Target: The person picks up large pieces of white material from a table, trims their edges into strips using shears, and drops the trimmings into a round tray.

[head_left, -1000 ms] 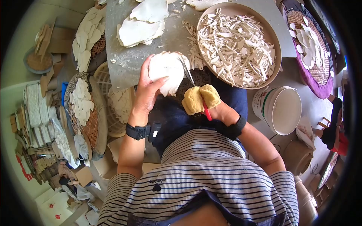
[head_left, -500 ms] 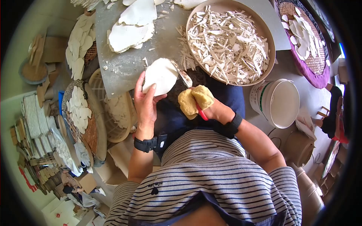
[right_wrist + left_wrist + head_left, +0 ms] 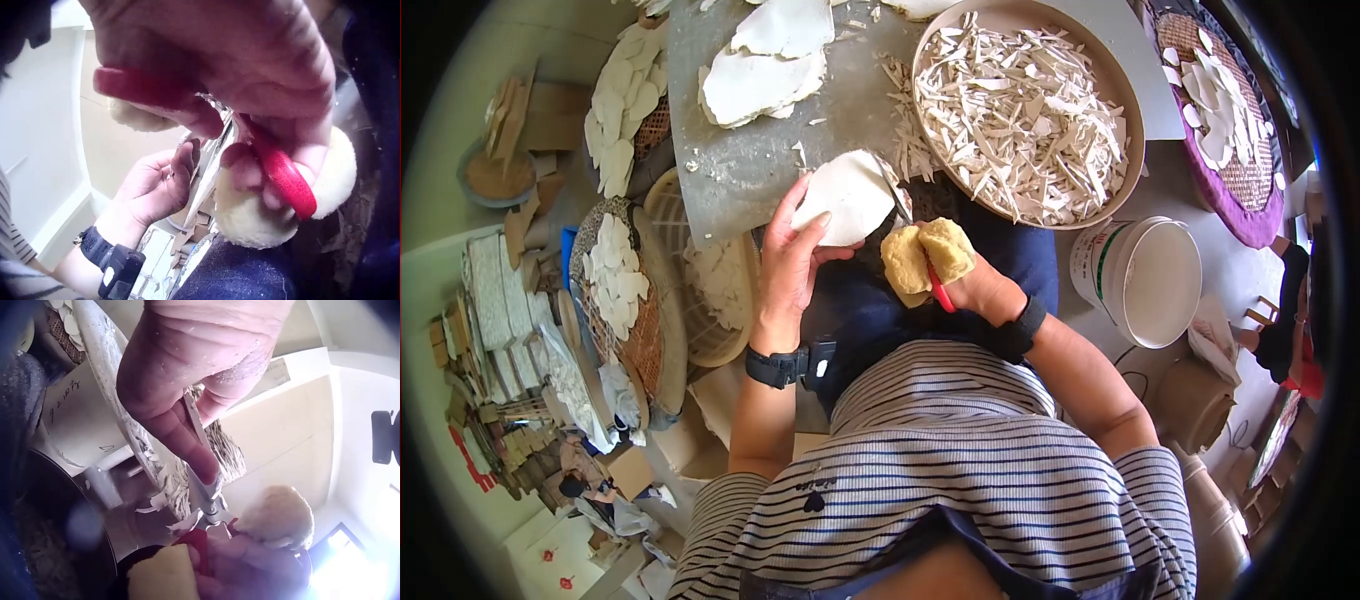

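Note:
My left hand (image 3: 788, 262) pinches a flat whitish slice (image 3: 845, 198) with a rounded outline, thumb on its upper face and fingers beneath. In my right hand (image 3: 992, 292) is a pair of scissors (image 3: 892, 185), whose blades lie at the slice's right edge. Its red handles (image 3: 284, 178) show in the right wrist view, fingers curled round them. Pale yellow sponge pads (image 3: 945, 250) wrap the handles and partly hide the right fingers. The scissors' pivot (image 3: 214, 514) shows below the left fingers in the left wrist view, where the slice appears edge-on.
A large round tray (image 3: 1138, 160) full of white trimmings stands on the grey table (image 3: 730, 190), beside stacked white slices (image 3: 765, 80). A white bucket (image 3: 1150, 280) is at the right. Woven trays with more slices (image 3: 615, 270) stand at the left; another (image 3: 1250, 180) is far right.
The slice has turned in my left hand and sits a little lower; its ragged lower edge no longer shows. The scissors shifted slightly, their blades appearing wider half a second ago.

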`<state>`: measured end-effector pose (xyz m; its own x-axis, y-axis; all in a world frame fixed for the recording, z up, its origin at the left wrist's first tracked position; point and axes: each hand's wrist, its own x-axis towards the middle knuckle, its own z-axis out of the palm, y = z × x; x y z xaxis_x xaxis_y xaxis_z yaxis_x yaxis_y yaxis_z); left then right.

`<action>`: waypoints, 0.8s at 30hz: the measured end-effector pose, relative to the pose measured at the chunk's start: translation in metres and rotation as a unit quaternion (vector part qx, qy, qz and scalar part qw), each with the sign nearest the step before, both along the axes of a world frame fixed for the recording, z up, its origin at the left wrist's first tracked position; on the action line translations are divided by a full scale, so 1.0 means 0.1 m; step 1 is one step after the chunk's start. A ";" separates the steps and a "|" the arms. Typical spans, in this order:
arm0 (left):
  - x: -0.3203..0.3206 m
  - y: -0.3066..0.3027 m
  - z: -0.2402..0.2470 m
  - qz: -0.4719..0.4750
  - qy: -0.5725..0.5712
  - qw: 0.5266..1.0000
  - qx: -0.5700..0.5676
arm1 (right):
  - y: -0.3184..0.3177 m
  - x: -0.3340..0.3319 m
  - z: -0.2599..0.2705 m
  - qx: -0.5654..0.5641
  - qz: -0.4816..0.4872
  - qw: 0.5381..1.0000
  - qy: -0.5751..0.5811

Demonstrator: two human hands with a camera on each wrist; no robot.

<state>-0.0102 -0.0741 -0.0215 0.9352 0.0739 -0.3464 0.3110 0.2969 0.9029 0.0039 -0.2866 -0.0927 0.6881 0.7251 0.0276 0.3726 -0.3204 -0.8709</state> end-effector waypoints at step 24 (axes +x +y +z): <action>-0.04 -0.16 -0.31 0.281 -0.086 0.956 0.017 | 0.02 -0.12 -0.09 0.002 -0.003 1.000 0.000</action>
